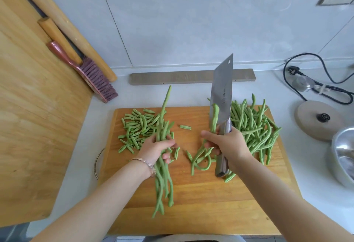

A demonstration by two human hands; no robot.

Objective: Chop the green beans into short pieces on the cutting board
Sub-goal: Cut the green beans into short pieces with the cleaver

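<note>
A wooden cutting board (201,193) lies in front of me. My left hand (156,148) grips a bundle of long green beans (162,174) lifted over the board's left half. My right hand (228,144) holds a cleaver (221,92) by its handle, blade pointing up and away, and also pinches a few long beans (214,117) against it. Short cut pieces (134,126) are piled at the board's far left. A heap of whole beans (254,126) covers the far right. Several loose beans (199,159) lie in the middle.
A large wooden board (34,107) leans at the left with a rolling pin (63,25) and a brush (92,73). A grey strip (172,76) lies behind the cutting board. At the right are a kettle base (318,121), black cables (325,84) and a steel bowl (342,157).
</note>
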